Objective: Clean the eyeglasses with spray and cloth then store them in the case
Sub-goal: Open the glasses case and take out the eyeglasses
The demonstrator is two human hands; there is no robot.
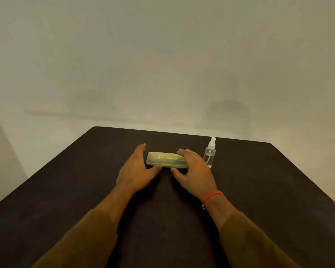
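Two hands were laid at the centre case (pixel 165 159), left hand (pixel 135 171) flat, right hand (pixel 193 169) gripping; it was best opened gently.

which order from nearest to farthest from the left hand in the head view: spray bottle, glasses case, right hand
1. Glasses case: just right of the left hand, by its thumb.
2. Right hand: draped over the case's right end.
3. Spray bottle: farthest, standing upright past the right hand, further right.
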